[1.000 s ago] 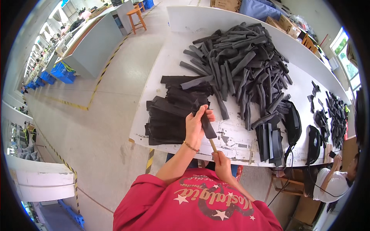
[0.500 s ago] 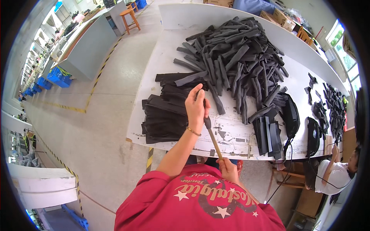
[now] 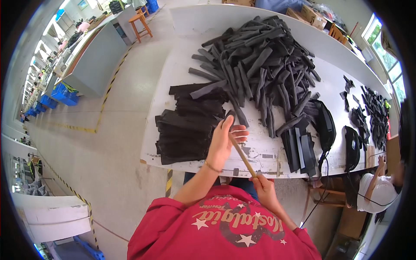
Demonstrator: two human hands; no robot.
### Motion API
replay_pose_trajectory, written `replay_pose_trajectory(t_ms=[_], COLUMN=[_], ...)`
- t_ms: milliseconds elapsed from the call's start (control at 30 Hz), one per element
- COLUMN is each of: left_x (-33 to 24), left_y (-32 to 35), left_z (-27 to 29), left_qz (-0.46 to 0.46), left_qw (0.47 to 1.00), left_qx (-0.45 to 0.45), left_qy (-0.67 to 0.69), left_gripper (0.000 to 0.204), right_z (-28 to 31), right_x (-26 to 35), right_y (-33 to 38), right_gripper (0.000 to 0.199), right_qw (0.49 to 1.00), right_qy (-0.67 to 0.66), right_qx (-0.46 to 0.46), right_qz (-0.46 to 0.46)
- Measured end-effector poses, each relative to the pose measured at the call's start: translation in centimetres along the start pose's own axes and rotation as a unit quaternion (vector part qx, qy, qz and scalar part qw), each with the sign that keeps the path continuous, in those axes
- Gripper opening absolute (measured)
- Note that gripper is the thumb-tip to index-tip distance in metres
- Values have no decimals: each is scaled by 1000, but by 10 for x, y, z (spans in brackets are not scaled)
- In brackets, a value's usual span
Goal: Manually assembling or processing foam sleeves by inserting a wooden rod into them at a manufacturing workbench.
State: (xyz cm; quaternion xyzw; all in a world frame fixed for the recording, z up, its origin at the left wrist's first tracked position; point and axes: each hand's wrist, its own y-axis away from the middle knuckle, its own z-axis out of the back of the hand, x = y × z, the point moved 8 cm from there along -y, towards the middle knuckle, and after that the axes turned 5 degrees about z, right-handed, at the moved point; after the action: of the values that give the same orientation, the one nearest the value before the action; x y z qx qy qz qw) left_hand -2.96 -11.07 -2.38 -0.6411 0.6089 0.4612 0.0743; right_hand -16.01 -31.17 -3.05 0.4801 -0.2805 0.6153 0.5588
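A thin wooden stick (image 3: 243, 159) slants up from my right hand (image 3: 263, 189), whose fingers are closed round its lower end. Its upper end reaches the palm of my left hand (image 3: 222, 141). A short bit of dark fabric tube (image 3: 230, 115) shows at the left thumb, pinched there; the rest is hidden by the hand. The left hand's other fingers are partly spread beside the stick. Flattened dark fabric pieces (image 3: 182, 136) lie stacked just left of that hand. Beyond it rises a big heap of rolled dark fabric tubes (image 3: 264, 56).
The white worktable (image 3: 173, 60) has a raised back board (image 3: 195, 18). Flat dark strips (image 3: 300, 151) and a black pouch-like item (image 3: 326, 128) lie to the right, near a hanging cable. A person in a white top (image 3: 376, 193) sits at the far right.
My left hand has come down toward me, and its fingers have loosened. The dark tube that covered the stick's upper part is off the visible shaft. My right hand keeps its hold.
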Motion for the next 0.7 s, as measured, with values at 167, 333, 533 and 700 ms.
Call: replay_pose_trajectory(t_ms=[167, 333, 533, 700], left_x=[8, -29, -37, 47], left_y=[-42, -88, -66, -23], left_z=[-13, 10, -32, -39], left_qz=[206, -11, 23, 219], left_qw=[959, 990, 973, 955], left_qx=[160, 65, 145, 129], left_qy=[110, 128, 176, 154], left_gripper=[23, 14, 10, 16], right_z=[-2, 4, 57, 9], right_x=[-3, 6, -6, 82], right_y=[14, 69, -1, -104], right_gripper=[18, 20, 29, 24], right_qw=[999, 928, 981, 948], right_qy=[-29, -86, -191, 11], right_qx=[31, 271, -26, -111], right_qz=[19, 240, 13, 298])
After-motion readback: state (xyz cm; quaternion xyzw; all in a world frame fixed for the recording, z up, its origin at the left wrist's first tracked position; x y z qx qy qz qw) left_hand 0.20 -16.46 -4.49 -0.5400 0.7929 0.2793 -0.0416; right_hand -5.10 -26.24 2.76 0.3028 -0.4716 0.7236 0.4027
